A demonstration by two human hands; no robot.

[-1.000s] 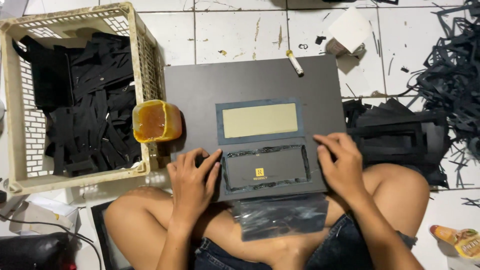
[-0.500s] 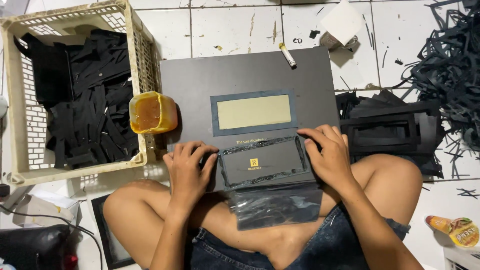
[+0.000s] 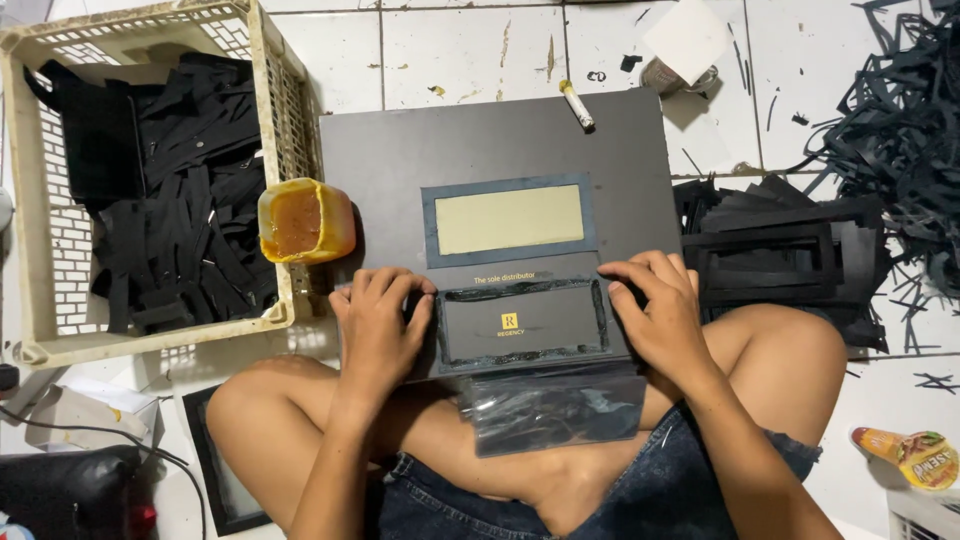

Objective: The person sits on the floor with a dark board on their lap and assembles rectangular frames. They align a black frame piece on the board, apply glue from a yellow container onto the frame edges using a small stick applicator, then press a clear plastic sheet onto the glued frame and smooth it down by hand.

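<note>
Down on the lap, a dark grey board (image 3: pixel 480 150) lies flat across the crossed legs, and both hands press on its near part. At the board's centre sits a blue-edged frame (image 3: pixel 510 220) around a pale yellow panel, and at its six o'clock is a second, black frame (image 3: pixel 522 323) with a rough, ragged edge and a small gold mark in the middle.

The left hand (image 3: pixel 378 320) lies palm down at the black frame's nine o'clock, fingers spread and bent, the fingertips touching the frame's left edge; it grips nothing. The right hand (image 3: pixel 655 315) lies at the frame's three o'clock, fingers slightly apart and curled onto the right edge, likewise pressing rather than clamped on anything.

A clear plastic sleeve (image 3: pixel 555 410) hangs off the board's near edge at six o'clock. A yellow glue pot (image 3: pixel 303 220) stands at the board's nine o'clock, touching a cream plastic crate (image 3: pixel 30 250) filled with black strips. A cigarette (image 3: pixel 577 104) rests at the board's twelve o'clock edge. A stack of black frames (image 3: pixel 780 255) lies at three o'clock, with tangled black offcuts (image 3: pixel 900 120) beyond it at two o'clock.
</note>
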